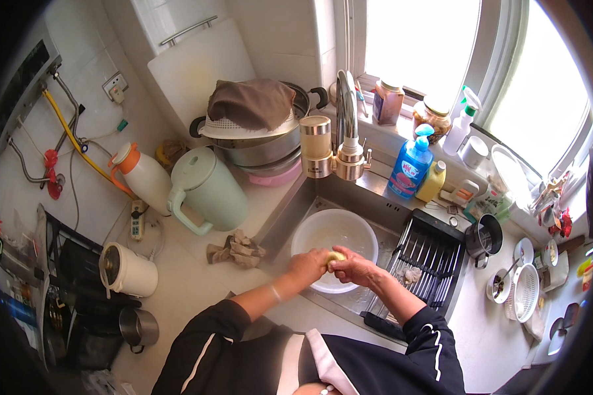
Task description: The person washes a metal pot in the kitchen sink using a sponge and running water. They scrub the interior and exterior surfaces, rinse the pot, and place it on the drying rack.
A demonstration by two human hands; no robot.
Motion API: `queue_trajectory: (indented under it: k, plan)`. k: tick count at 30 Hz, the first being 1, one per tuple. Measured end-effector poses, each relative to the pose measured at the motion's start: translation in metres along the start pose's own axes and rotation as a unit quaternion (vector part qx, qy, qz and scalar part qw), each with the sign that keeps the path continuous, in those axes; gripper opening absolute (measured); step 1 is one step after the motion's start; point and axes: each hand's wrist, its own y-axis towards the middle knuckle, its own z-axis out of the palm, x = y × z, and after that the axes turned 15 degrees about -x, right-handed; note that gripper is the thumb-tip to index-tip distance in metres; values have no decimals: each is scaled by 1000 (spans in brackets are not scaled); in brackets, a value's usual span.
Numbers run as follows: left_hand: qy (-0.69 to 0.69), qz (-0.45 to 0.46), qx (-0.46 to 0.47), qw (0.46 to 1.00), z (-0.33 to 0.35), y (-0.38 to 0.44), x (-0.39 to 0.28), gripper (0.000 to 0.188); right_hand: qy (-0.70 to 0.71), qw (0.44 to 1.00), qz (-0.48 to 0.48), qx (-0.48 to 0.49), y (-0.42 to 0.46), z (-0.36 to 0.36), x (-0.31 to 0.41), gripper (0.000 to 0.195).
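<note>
Both my hands hold one small pale-yellow piece (334, 257) over a white plastic basin (300, 236). It may be a vegetable, but the fingers cover much of it. My left hand (306, 266) grips its left side, knuckles up; my right hand (352, 267) pinches it from the right with thumb and fingers. Shallow, cloudy-looking water fills the bottom of the basin, which stands in a stainless-steel sink (282, 228). Above the sink's back edge rises a chrome faucet (346, 106) with a filter cartridge (315, 145) at its left.
Right of the basin, a black-framed draining rack (432, 261) spans the sink, bearing a crumpled scrap. Detergent bottles (410, 165) line the back ledge. A crumpled cloth (236, 249) and a mint-green kettle (210, 192) occupy the left counter. At right stand a metal pot (483, 239) and a white basket (523, 294).
</note>
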Motion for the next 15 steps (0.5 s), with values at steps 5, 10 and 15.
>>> queue_trajectory:
  k: [5,10,15]
  plan:
    - [-605,-483,279,569,-62,26,-9,35,-410,698,-570,-140,-24,9,18,60]
    - [-689,-451,416,386,-85,19,-29,26,-561,428,-702,-98,-44,18,32,37]
    - [-658,-352,474,467,-111,25,-51,23,-552,420,-718,-47,-31,10,29,23]
